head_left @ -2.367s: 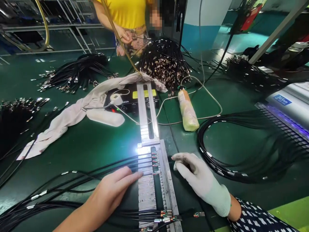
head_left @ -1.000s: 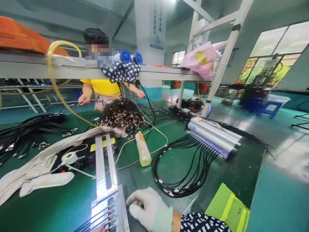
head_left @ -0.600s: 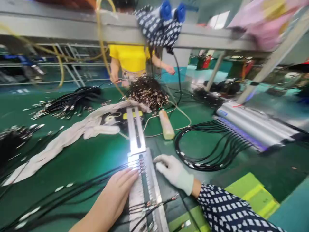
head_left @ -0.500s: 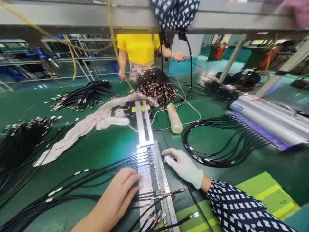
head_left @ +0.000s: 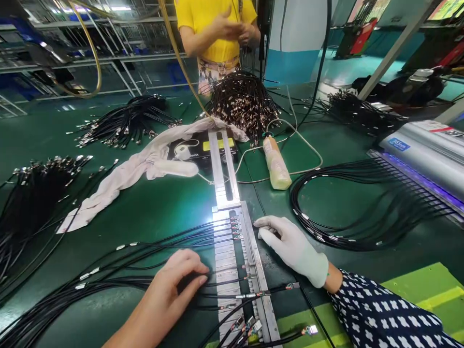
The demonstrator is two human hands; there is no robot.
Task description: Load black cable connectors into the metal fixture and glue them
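My bare left hand (head_left: 177, 278) is at the left side of a long slotted metal fixture (head_left: 224, 261). Its thumb and forefinger are pinched on a thin black cable (head_left: 226, 269) that runs across the slots. More black cables (head_left: 195, 232) lie side by side over the fixture's upper part, their small metal connectors (head_left: 236, 227) along its right side. To the right, my right hand (head_left: 293, 246) in a white glove hovers or rests by the fixture's rail. Its fingers are loosely curved, with thumb and forefinger slightly apart and nothing visible between them.
A silver lamp unit (head_left: 420, 154) glows violet over cable ends at right. Near the fixture's far end are a bottle (head_left: 276, 164), a black box (head_left: 199, 157) and a white cloth (head_left: 126, 169). Cable bundles (head_left: 239, 104) lie beyond. A person in a yellow top (head_left: 217, 29) stands opposite.
The view has tilted and shifted left, so things appear higher and farther right. My left thumb and forefinger have come together on a cable. The person opposite has brought both hands together.
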